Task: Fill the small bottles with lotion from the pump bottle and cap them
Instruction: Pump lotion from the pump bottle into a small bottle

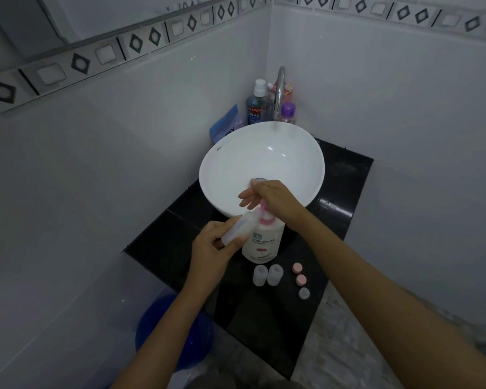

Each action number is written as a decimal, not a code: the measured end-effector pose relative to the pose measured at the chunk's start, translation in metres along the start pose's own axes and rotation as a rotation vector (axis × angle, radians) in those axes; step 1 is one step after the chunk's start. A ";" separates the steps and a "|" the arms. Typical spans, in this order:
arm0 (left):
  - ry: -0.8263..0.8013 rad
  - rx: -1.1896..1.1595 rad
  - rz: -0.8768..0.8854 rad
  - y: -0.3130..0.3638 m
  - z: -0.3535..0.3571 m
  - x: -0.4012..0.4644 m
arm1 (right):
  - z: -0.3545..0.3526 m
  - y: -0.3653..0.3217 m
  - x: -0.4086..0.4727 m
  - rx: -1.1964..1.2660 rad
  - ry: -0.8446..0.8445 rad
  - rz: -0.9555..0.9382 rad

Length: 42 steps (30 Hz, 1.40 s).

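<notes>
The left hand (211, 248) holds one small bottle (237, 227) tilted, its fingers wrapped around the body, with the mouth close under the pink pump nozzle. The pump bottle (263, 242) stands on the black tabletop (264, 318), just in front of the sink (225, 164). The right hand (272, 197) rests on top of the pump head, with the fingers partly spread forward. The step in hand seems to be filling the first bottle. Two more bottles (267, 275) stand open near the pump bottle, and three caps (300, 279) lie to their right. Next, the person probably needs a slow press, keeping the mouth exactly under the nozzle so no lotion spills.
</notes>
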<state>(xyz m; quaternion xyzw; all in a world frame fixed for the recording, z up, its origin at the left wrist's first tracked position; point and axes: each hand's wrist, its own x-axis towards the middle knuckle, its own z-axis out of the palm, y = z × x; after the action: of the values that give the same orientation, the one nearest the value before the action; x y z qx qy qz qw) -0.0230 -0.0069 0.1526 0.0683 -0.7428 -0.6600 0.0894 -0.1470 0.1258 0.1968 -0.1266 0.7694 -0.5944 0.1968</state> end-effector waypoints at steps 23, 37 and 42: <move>0.023 -0.015 -0.028 -0.008 0.001 0.003 | 0.015 0.015 0.004 0.121 0.196 0.090; 0.012 0.011 0.008 -0.004 -0.003 0.007 | 0.011 0.016 0.007 0.169 0.167 0.081; 0.003 0.054 -0.019 -0.010 -0.003 0.007 | 0.017 0.027 0.006 0.093 0.167 0.130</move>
<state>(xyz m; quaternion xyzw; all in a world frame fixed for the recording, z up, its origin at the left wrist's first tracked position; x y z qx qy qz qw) -0.0290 -0.0125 0.1430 0.0790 -0.7595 -0.6405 0.0823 -0.1436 0.1158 0.1664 -0.0173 0.7611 -0.6241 0.1759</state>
